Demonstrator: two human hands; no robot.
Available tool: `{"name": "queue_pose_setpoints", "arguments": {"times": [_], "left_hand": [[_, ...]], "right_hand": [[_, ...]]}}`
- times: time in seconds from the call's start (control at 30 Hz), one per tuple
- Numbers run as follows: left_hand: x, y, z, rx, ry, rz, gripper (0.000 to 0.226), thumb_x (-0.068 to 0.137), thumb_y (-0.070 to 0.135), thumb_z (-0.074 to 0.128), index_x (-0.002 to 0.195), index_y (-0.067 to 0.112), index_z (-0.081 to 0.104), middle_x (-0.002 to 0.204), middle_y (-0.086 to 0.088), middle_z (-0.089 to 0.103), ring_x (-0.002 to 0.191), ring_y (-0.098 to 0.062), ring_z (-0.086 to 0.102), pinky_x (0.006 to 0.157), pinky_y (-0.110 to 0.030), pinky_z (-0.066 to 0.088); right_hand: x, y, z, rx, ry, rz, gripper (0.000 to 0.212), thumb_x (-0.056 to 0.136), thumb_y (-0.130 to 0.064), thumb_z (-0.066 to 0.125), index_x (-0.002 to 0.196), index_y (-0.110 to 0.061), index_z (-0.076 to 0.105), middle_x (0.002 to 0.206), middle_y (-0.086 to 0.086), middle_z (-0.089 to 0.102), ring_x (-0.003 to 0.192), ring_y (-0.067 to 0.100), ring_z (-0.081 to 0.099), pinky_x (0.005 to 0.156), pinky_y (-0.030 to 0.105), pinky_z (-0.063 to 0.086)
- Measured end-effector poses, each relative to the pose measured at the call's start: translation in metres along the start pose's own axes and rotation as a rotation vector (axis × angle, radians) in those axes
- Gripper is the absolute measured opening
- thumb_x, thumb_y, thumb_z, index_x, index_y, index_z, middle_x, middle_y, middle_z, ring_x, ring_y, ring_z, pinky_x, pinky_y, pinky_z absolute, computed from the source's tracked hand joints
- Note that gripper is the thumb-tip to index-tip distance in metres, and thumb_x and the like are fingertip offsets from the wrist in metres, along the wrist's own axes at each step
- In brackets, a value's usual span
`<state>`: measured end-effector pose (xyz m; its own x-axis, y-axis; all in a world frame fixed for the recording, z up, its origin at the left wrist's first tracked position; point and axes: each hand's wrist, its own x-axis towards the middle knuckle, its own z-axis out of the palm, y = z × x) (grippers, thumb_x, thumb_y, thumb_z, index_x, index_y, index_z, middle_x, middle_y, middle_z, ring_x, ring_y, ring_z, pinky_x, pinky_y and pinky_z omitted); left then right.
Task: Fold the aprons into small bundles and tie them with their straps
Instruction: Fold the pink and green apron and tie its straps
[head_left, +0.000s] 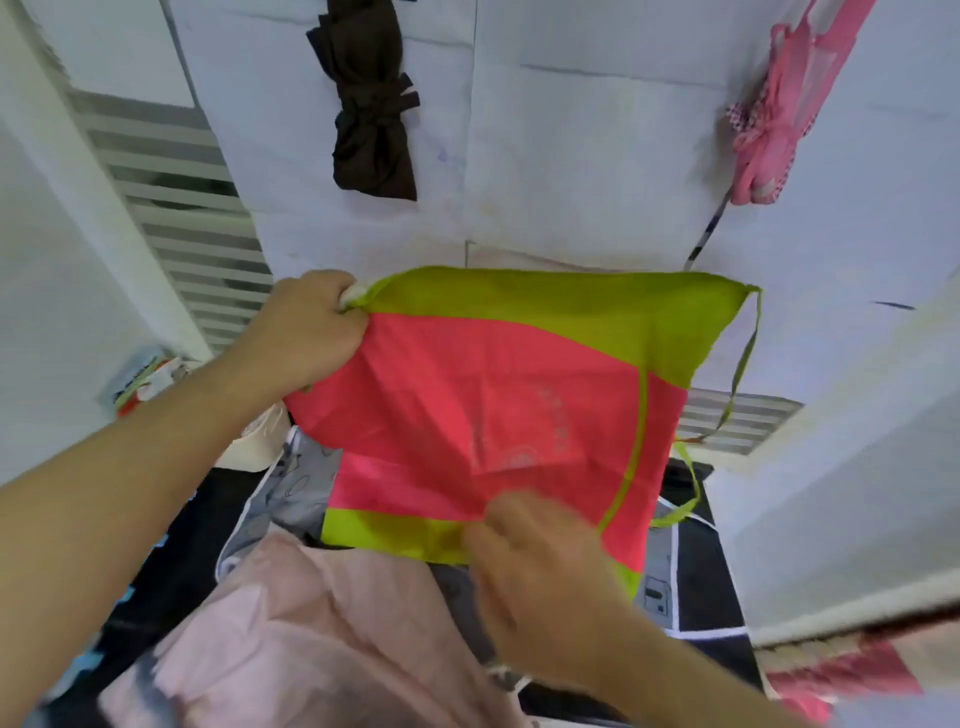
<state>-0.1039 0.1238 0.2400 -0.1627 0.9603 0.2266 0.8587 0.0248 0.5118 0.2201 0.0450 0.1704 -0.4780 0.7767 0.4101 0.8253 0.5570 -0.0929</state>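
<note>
- White tabletop (597, 156), paper-covered, spanning the far half of the view.
- Pink-and-lime apron (498, 395) held up above the tabletop's near edge, spread nearly flat, lime band along its top and bottom, faint round print near the middle.
- Pale pink cloth (291, 623) heaped below, closest to the camera, over grey and black fabrics.
- Left hand (311, 332) with forearm reaching in from the lower left, grip clamped on the apron's upper left corner, fingers curled round bunched fabric.
- Right hand (545, 571) blurred, raised at the apron's lower edge, fingers apparently pinching the fabric there.
- Dark brown bundle (371, 114) tied with its strap, lying far back on the tabletop.
- Pink checked bundle (769, 130) lying far right, well apart from the brown one.
- Lime strap (743, 364) dangling from the apron's upper right corner.
</note>
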Motion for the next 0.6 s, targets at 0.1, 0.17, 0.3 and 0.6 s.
{"name": "queue_pose_setpoints", "arguments": {"times": [0.1, 0.17, 0.3, 0.6], "left_hand": [[-0.011, -0.015, 0.023, -0.044, 0.008, -0.066, 0.021, 0.091, 0.010, 0.050, 0.071, 0.014, 0.055, 0.069, -0.008, 0.058, 0.066, -0.025, 0.055, 0.053, -0.035, 0.032], [-0.013, -0.026, 0.032, -0.048, 0.023, -0.088, 0.021, 0.091, 0.009, 0.050, 0.076, 0.019, 0.062, 0.072, -0.003, 0.060, 0.069, -0.021, 0.056, 0.055, -0.035, 0.036], [-0.021, -0.040, 0.041, -0.083, -0.031, -0.094, 0.020, 0.093, 0.012, 0.051, 0.089, 0.023, 0.068, 0.079, 0.006, 0.063, 0.075, -0.010, 0.058, 0.060, -0.031, 0.041], [-0.037, -0.079, 0.060, -0.020, -0.274, 0.032, 0.015, 0.094, 0.015, 0.057, 0.095, 0.028, 0.065, 0.079, 0.007, 0.064, 0.073, -0.012, 0.059, 0.061, -0.028, 0.037]], "right_hand": [[-0.102, -0.060, 0.178, 0.198, -0.783, 0.036, 0.031, 0.101, -0.064, 0.034, 0.130, -0.073, 0.043, 0.169, -0.009, 0.020, 0.149, 0.027, 0.035, 0.117, 0.045, 0.037], [-0.135, -0.073, 0.261, 0.328, -0.953, 0.133, 0.026, 0.087, -0.070, 0.053, 0.105, -0.086, 0.043, 0.169, -0.002, 0.024, 0.150, 0.025, 0.039, 0.113, 0.048, 0.044], [-0.150, -0.092, 0.301, 0.102, -0.899, 0.364, 0.066, 0.031, -0.057, 0.082, 0.095, -0.051, 0.070, 0.125, 0.019, 0.068, 0.107, 0.039, 0.070, 0.070, 0.039, 0.064], [-0.104, -0.073, 0.294, 0.102, -0.929, 0.485, 0.054, 0.101, -0.003, 0.041, 0.152, -0.004, 0.023, 0.140, 0.013, 0.059, 0.125, 0.030, 0.062, 0.086, 0.040, 0.048]]}}
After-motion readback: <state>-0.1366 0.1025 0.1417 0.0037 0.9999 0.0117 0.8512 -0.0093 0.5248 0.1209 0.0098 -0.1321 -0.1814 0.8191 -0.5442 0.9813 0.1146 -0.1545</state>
